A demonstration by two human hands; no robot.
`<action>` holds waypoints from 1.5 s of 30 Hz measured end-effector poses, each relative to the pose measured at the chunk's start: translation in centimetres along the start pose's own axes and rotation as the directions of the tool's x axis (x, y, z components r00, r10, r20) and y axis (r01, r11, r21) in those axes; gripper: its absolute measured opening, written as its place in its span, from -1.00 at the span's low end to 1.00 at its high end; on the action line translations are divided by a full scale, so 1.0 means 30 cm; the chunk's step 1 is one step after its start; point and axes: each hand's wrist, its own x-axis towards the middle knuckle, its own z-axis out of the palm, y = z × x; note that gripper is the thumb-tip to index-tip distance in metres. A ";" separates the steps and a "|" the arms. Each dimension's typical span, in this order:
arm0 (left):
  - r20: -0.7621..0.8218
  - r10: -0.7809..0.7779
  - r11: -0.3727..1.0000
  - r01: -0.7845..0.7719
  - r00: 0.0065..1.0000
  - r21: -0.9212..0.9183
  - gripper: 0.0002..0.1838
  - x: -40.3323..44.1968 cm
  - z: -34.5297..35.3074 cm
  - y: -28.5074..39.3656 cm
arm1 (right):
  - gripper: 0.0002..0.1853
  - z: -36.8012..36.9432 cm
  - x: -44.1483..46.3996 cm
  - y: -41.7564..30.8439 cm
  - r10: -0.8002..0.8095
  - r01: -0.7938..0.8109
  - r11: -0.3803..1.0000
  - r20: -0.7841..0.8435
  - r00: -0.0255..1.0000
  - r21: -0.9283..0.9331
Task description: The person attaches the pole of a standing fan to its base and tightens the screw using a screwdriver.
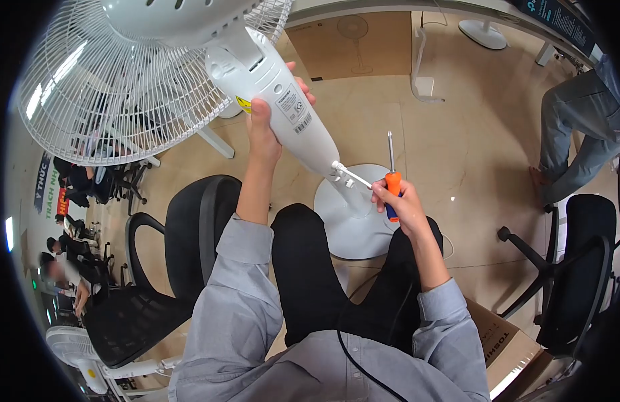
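Note:
A white standing fan [303, 137] tilts in front of me, its wire grille [89, 100] at the upper left. My left hand [264, 130] is wrapped round the fan's white body, beside a label and a yellow warning sticker. My right hand [402, 204] holds a screwdriver [393, 179] with an orange and blue handle, its metal shaft pointing up. Fingers of that same hand also pinch a white cord [357, 178] that runs to the lower end of the fan body. Below, the round white base [353, 248] stands on the floor between my knees.
Black office chairs stand at my left [203, 228] and right [585, 268]. A cardboard box [501, 338] is at the lower right, and a fan carton [350, 47] lies under the table [363, 9]. Another person's legs [578, 127] are at the right. A second fan [72, 345] is at the lower left.

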 end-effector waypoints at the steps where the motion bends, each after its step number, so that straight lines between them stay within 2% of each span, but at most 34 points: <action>1: -0.001 0.001 1.000 -0.001 1.000 -0.003 0.21 0.000 0.001 -0.001 | -0.73 0.003 0.001 -0.011 0.022 -0.022 0.999 -0.014 1.000 0.039; 2: -0.002 -0.002 1.000 0.002 1.000 -0.001 0.21 -0.001 0.003 -0.001 | -0.73 0.005 0.002 -0.016 0.046 -0.044 0.996 -0.025 0.999 0.079; 7: 0.002 -0.005 1.000 0.005 1.000 -0.003 0.21 0.000 0.000 -0.002 | -0.62 0.046 0.068 0.019 0.073 -0.073 0.997 0.002 0.997 0.025; 10: 0.005 -0.002 0.991 0.003 1.000 -0.132 0.12 -0.002 0.001 -0.008 | -0.60 0.097 0.105 -0.003 0.092 -0.093 0.995 0.010 0.996 0.042; 13: -0.007 -0.004 0.989 0.003 1.000 -0.149 0.10 0.002 -0.001 -0.012 | -0.62 0.143 0.126 -0.029 0.151 -0.151 0.989 -0.024 0.988 0.002; 16: -0.009 -0.014 1.000 0.014 1.000 0.004 0.20 -0.001 0.004 0.001 | -0.64 0.165 0.146 -0.030 0.214 -0.213 0.977 -0.024 0.977 0.014; 18: -0.004 -0.003 1.000 0.003 1.000 0.007 0.20 0.001 0.002 0.000 | -0.65 0.166 0.154 -0.018 0.246 -0.245 0.966 -0.007 0.969 0.088; 21: 0.002 0.011 1.000 -0.011 1.000 0.021 0.19 0.002 0.000 0.001 | -0.65 0.157 0.162 -0.004 0.169 -0.169 0.979 0.012 0.986 0.114; 24: 0.000 0.010 1.000 -0.010 1.000 0.015 0.19 0.005 -0.002 -0.002 | -0.68 0.118 0.171 0.031 0.117 -0.122 0.991 -0.096 0.988 -0.046; 25: -0.004 0.008 1.000 -0.008 1.000 0.009 0.19 0.003 0.000 -0.001 | -0.70 0.098 0.180 0.064 0.084 -0.109 0.985 -0.179 0.980 -0.137; 28: -0.006 0.010 1.000 -0.010 1.000 0.014 0.18 0.001 0.003 0.006 | -0.70 0.079 0.175 0.130 0.122 -0.139 0.988 -0.200 0.972 -0.073; 31: 0.006 0.021 0.999 -0.021 1.000 0.028 0.17 0.001 0.003 0.008 | -0.67 0.088 0.169 0.163 0.164 -0.194 0.971 -0.207 0.965 -0.138; 34: 0.015 0.024 1.000 -0.024 1.000 0.020 0.16 0.002 -0.001 0.003 | -0.64 0.094 0.170 0.168 0.261 -0.279 0.955 -0.158 0.952 -0.104; 37: 0.003 0.051 0.994 -0.051 0.999 -0.094 0.00 0.001 0.003 -0.001 | -0.61 0.104 0.173 0.154 0.369 -0.362 0.929 -0.112 0.923 0.075; 41: 0.011 0.030 0.999 -0.030 0.999 0.024 0.14 0.005 0.001 0.004 | -0.63 0.115 0.194 0.188 0.357 -0.338 0.925 -0.092 0.929 0.172; 45: 0.009 0.015 0.999 -0.016 1.000 0.036 0.15 0.003 -0.001 0.006 | -0.65 0.125 0.196 0.239 0.154 -0.148 0.988 -0.148 0.977 0.050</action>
